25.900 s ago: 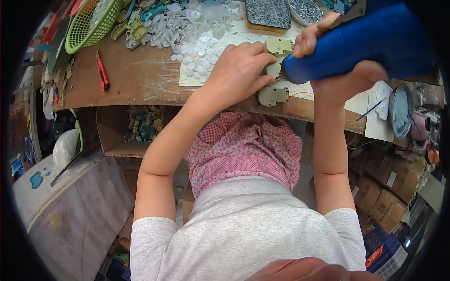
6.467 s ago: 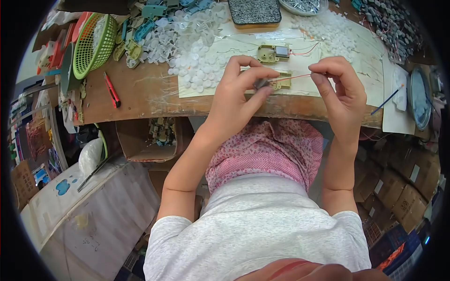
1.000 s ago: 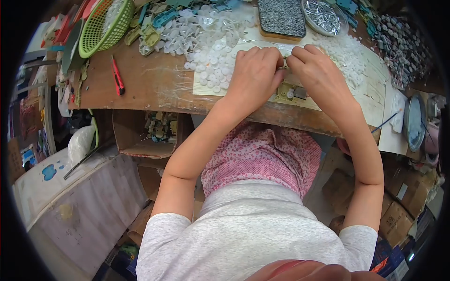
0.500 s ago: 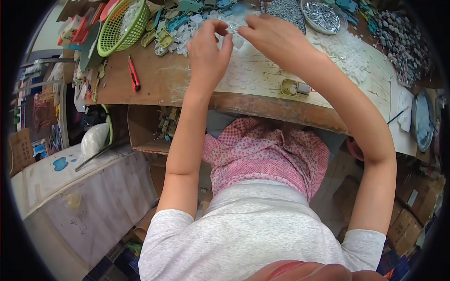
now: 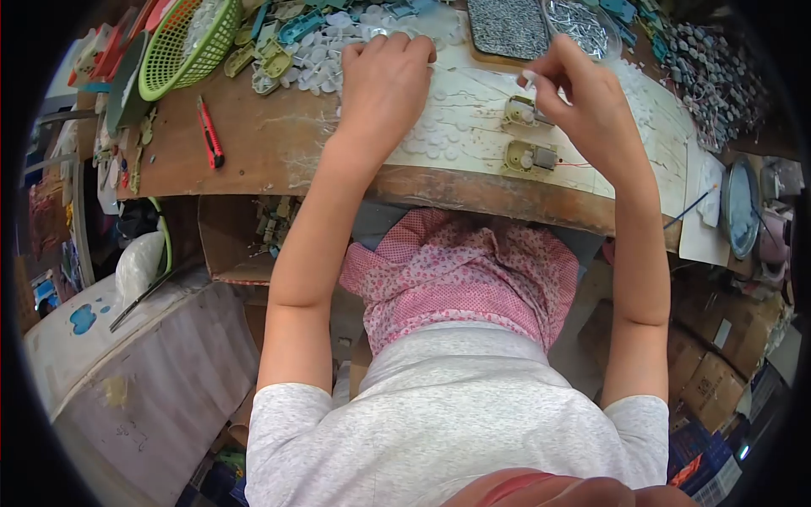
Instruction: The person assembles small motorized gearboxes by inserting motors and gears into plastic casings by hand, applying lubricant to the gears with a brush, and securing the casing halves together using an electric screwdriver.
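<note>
My right hand point(image 5: 585, 95) pinches a small white plastic piece point(image 5: 530, 78) between thumb and fingers. Just below that piece sits an olive-green housing point(image 5: 517, 112), partly covered by the hand. A second green housing point(image 5: 517, 155), with a silver motor point(image 5: 545, 158) and a red wire, lies nearer the table edge. My left hand point(image 5: 384, 93) rests over the far side of the table with its fingers curled downward, beside a pile of white round plastic parts point(image 5: 319, 63). Its fingertips are hidden, so what they hold cannot be seen. Flat white discs point(image 5: 435, 142) lie near its wrist.
A red utility knife point(image 5: 209, 133) and a green basket point(image 5: 160, 68) are at the left. Behind stand a tray of small grey parts point(image 5: 508, 29) and a tub of metal screws point(image 5: 579, 29). Small motors point(image 5: 718, 76) are heaped at the right. The wooden edge point(image 5: 498, 197) runs in front.
My right hand has moved right and toward me from the pile, now with the white piece. My left hand has turned knuckles-up and shifted slightly right. The view has shifted a little.
</note>
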A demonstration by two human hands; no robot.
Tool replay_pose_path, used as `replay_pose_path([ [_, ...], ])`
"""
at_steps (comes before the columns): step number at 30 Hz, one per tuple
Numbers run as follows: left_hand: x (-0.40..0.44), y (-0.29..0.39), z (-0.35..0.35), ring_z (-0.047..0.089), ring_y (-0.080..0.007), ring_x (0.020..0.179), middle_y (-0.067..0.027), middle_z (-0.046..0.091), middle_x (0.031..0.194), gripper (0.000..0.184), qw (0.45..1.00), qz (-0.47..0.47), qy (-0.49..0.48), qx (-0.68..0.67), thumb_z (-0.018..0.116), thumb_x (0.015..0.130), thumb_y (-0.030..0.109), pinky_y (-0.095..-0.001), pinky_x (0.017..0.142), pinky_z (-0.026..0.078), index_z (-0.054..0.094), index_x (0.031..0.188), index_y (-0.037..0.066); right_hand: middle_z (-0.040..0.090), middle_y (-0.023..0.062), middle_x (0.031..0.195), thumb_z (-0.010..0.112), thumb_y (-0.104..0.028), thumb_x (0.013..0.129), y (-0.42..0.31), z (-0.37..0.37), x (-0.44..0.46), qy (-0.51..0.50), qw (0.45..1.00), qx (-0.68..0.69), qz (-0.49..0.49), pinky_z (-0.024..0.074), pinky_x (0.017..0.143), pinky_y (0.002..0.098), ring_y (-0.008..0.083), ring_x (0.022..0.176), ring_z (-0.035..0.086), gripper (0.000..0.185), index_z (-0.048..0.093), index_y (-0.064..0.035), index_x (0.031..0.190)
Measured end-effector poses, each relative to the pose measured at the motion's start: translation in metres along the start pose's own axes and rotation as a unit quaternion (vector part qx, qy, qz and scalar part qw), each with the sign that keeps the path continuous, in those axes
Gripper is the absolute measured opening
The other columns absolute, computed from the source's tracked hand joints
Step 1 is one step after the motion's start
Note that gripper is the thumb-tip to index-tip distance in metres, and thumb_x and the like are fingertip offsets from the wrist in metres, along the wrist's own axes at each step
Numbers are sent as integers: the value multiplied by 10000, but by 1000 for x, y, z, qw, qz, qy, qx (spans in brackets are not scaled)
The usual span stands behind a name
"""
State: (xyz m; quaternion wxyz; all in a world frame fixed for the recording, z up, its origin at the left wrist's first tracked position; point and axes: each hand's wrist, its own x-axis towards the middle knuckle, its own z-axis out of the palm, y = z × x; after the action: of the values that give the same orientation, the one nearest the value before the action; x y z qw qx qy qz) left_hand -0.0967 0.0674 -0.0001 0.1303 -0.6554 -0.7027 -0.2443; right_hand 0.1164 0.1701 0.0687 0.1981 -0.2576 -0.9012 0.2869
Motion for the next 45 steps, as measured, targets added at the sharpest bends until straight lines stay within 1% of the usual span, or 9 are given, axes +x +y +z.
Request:
replay_pose_path([
  [12,-6,10,-18,608,-230,824,-58,637,813,101,998,-23,11,-64,700,823,127,-400,808,396,655,897,74,658,66,866,705,-30,793,25,23,-29,32,993,-97,-63,492,777,371,250,863,583,223,666,-69,1009],
  [14,-7,15,-23,602,-146,770,-45,660,808,85,909,-191,-40,-369,661,871,116,-309,722,435,638,900,39,652,62,899,718,-23,760,27,23,-26,22,990,-99,-100,494,786,379,271,880,581,247,671,-76,996],
  [15,-7,19,-24,602,-146,770,-45,660,808,85,910,-189,-42,-368,661,871,116,-309,722,435,638,900,39,652,62,899,718,-23,760,28,23,-25,25,990,-97,-99,494,786,379,271,880,581,247,671,-76,996],
  [17,-9,31,-22,571,-73,747,-24,667,807,121,792,-236,-36,-561,632,909,130,-236,629,426,624,897,9,645,59,944,728,-20,731,28,23,-23,9,982,-133,-133,493,790,385,290,890,579,272,671,-76,991],
  [24,-17,66,-10,468,-71,688,3,553,751,137,814,-225,-100,-526,645,864,127,-242,642,413,585,851,5,637,85,968,728,-15,734,6,18,-39,87,985,-66,-134,500,789,397,293,923,596,307,678,-65,1033],
  [29,-19,86,-12,509,-140,739,-55,567,809,155,759,-267,-147,-575,665,816,123,-280,671,431,582,863,1,661,91,933,730,-23,751,5,17,-52,98,987,-40,-122,514,755,383,288,850,631,305,693,-53,1052],
  [31,-21,86,-16,540,-207,816,-79,577,872,191,884,-122,-103,-440,719,796,153,-335,728,433,602,880,28,664,90,926,730,-24,752,11,15,-59,90,991,-26,-98,513,761,388,291,848,634,295,695,-49,1044],
  [34,-39,84,-23,534,-265,919,-89,559,935,226,969,-4,-121,-216,756,765,192,-391,789,403,617,892,67,655,87,935,730,-24,751,15,16,-66,33,996,12,-77,508,769,386,288,861,619,290,697,-44,1038],
  [45,-43,84,-11,525,-263,921,-62,515,899,212,968,-6,-126,-218,743,748,147,-391,803,365,569,852,82,600,100,911,720,-16,735,-5,19,-63,-31,984,-136,-107,488,746,388,294,858,573,246,675,-25,977],
])
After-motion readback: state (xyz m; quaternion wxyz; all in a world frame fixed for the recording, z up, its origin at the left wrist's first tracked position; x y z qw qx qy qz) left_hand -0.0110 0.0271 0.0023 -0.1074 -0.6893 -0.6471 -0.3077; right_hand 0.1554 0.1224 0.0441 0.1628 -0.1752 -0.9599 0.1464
